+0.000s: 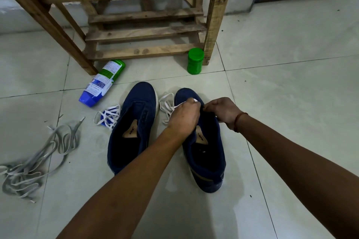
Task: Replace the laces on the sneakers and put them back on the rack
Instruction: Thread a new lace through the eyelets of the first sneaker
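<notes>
Two navy blue sneakers stand side by side on the tiled floor, toes pointing away from me. The left sneaker (pixel 132 126) has no lace in it. Over the front of the right sneaker (pixel 204 157), my left hand (pixel 183 117) pinches a white lace (pixel 167 105) whose loose loops trail on the floor between the shoes. My right hand (pixel 223 111) pinches at the right side of the same shoe's eyelet area; what it pinches is hidden. Another bundled white lace (pixel 107 117) lies left of the left sneaker. A heap of grey laces (pixel 38 161) lies at the far left.
The wooden slatted shoe rack (pixel 143 33) stands just beyond the shoes, against the wall. A green and blue bottle (pixel 102 83) lies on its side by the rack's front left leg. A green lidded jar (pixel 195 61) stands by the front right leg.
</notes>
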